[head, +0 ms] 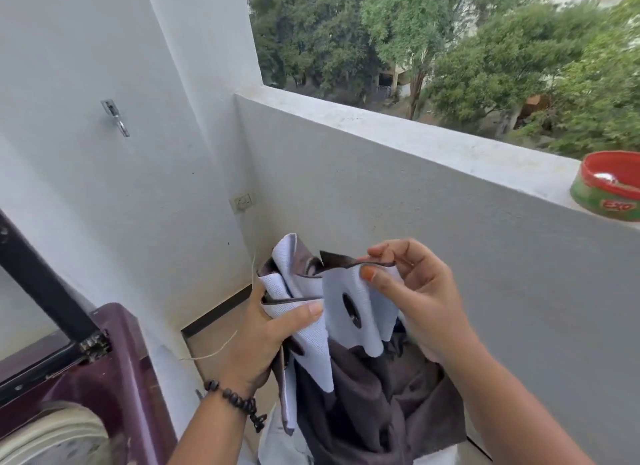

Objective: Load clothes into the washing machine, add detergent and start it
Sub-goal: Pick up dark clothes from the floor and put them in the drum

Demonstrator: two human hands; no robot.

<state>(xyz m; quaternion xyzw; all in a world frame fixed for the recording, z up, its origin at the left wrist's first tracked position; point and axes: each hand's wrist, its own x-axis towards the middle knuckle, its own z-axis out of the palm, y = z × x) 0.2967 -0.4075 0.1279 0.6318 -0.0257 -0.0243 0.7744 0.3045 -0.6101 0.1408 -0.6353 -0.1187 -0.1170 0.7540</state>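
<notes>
While both bare hands are raised in front of the grey balcony parapet wall [450, 229], a dark grey-brown garment with white mesh lining [367, 388] is held up between them, its lower part hanging down in loose folds. The left hand [266, 336] is closed around a bunched fold of the white lining, with the thumb pressed across the front of the cloth; a bracelet of dark beads [239, 400] is worn on that wrist. The right hand [422, 298] is pinched on the upper dark edge of the garment, the thumb laid on the white mesh and the fingertips behind the hem. A dark oval opening is seen in the mesh panel just below that thumb.

At lower left, the maroon top-loading washing machine [114, 378] is seen with its dark-framed lid [41, 277] raised, and a pale drum rim [59, 433] is visible inside it; the garment is held well to the right of the machine, outside it. On the ledge of the parapet at far right, a round red and green tub marked "EXO" [607, 187] is set. A small wall socket [243, 201] and a metal hook [116, 116] are fixed to the white wall.
</notes>
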